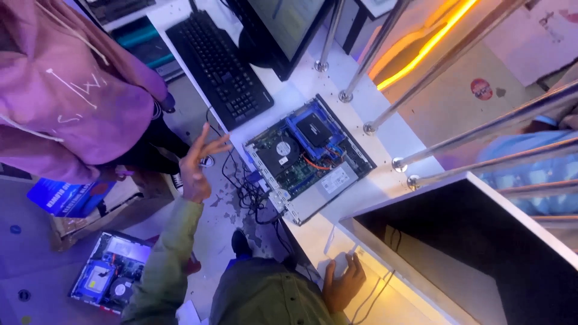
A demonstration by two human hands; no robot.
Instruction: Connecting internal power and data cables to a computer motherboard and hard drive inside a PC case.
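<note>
Two opened computer cases (309,157), one keyboard (220,66)

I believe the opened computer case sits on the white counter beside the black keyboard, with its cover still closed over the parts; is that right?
Not quite. The head view shows the computer case on the white counter beside the black keyboard, but its cover is off: the fan, blue parts and cables inside are exposed.
</note>
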